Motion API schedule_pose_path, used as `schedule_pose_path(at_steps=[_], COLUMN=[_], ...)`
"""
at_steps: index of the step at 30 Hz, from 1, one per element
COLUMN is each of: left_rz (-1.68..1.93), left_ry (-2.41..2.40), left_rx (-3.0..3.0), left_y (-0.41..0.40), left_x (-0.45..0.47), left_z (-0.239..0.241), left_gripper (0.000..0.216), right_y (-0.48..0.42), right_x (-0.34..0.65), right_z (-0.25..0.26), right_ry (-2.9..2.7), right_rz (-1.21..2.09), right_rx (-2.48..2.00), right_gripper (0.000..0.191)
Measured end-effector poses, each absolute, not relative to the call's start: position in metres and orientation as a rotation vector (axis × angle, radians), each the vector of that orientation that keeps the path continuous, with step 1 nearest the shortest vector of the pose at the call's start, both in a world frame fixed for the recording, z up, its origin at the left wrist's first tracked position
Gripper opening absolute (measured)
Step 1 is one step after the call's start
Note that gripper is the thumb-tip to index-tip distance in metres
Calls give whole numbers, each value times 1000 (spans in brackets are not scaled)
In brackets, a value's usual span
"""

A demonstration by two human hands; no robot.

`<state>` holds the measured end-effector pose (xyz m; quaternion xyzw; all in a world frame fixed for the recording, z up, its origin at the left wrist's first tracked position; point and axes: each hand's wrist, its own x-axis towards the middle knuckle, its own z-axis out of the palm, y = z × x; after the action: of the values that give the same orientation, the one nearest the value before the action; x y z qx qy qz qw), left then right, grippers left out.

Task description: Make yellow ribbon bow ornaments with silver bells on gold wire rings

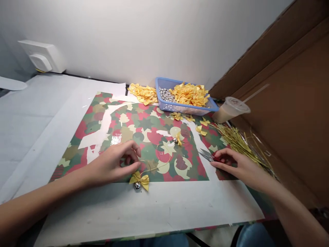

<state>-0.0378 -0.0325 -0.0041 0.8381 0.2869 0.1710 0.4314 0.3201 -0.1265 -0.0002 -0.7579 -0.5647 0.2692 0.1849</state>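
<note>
My left hand (115,163) rests on the patterned paper sheet (133,133), its fingers pinched on a thin gold wire (154,168). The wire leads to a yellow ribbon bow with a small silver bell (139,180) lying just below the hand. My right hand (239,164) lies on the sheet's right edge, fingers closed around small red-handled scissors (208,156) whose blades point left. A second bow with a bell (178,139) lies on the sheet further back.
A blue basket (164,103) at the back holds yellow bows and silver bells. More bows (143,93) lie in a pile left of it. A bundle of gold wires (239,142) and a lidded drink cup (230,109) sit at the right by a brown board.
</note>
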Motion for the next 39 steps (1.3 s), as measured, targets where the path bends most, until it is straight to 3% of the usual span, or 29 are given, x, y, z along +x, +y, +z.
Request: schedule_pose_path(at_steps=[9,15,19,23,39], left_rz=[245,269,246,217,242], left_ry=[631,778,941,969,947], left_rx=[1904,1706,1526,1450,1793], left_y=[-32,-36,-39,-46,-73], left_x=[-47,-45,-41,-42,-43], left_z=[16,18,22,24,12], left_gripper=[21,19,18,16,12], right_y=[-129,-111,-94,-83,-102], right_x=[298,233,204,199,173], right_z=[10,13,0,-7,-1], right_ry=[-1408,-1327,-1180,-1177,-1707], right_rz=[1082,1670,1888,1828,1668], right_rx=[-1965,-1554,-1390,-1379,-1515], right_gripper=[42,36,40,43,10])
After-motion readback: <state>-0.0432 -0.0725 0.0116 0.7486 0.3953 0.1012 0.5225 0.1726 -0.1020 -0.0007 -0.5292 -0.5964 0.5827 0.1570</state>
